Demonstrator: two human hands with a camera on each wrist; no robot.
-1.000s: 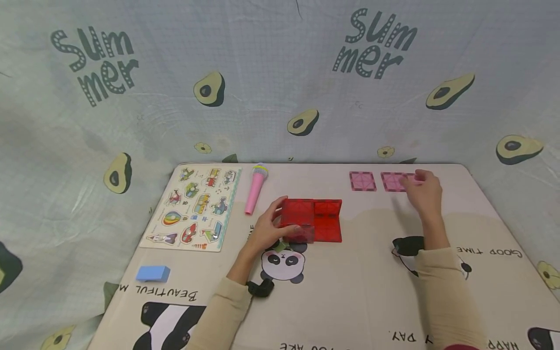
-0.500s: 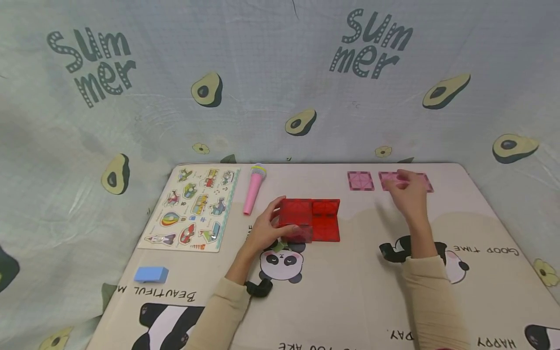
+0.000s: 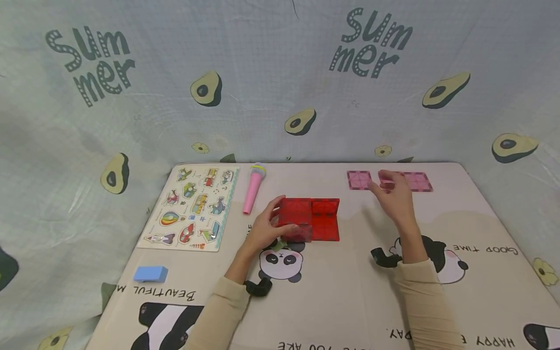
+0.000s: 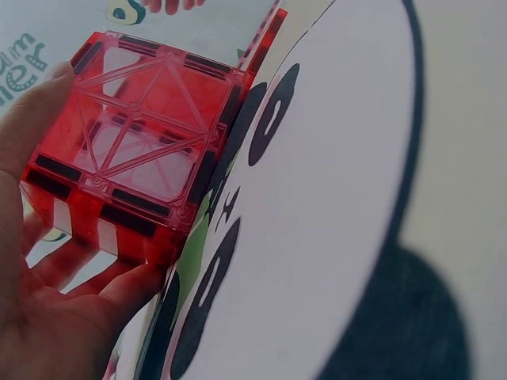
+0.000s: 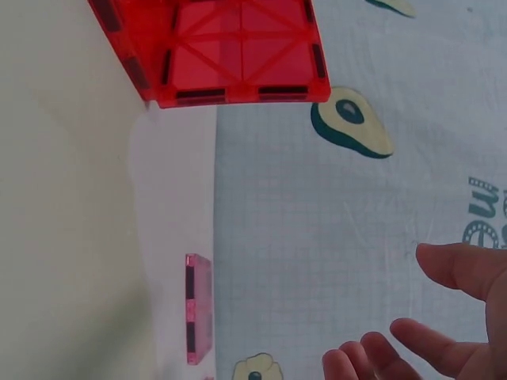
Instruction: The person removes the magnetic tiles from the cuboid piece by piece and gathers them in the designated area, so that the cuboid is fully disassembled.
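I am judging that everything is turning on how the single pink magnetic tile (image 3: 358,180) is lying to the right hand (image 3: 395,197): it is sitting just beyond the thumb tip, on the hand's left, flat near the far edge of the table (image 3: 315,177). The right hand is clearly the nearer one; its fingers are spreading loosely, thumb apart, holding nothing, and in the right wrist view I am seeing a gap before the tile. Being square, that tile is showing no long axis and is pointing nowhere, its sides running roughly with the table edge. The pink tile pair (image 3: 418,182), partly hiding behind the hand, is stretching left to right. Nearer the person, the left hand (image 3: 261,233) is gripping the red magnetic-tile structure (image 3: 295,211) by its boxy left end between thumb and fingers; that structure's long axis is also running left to right.
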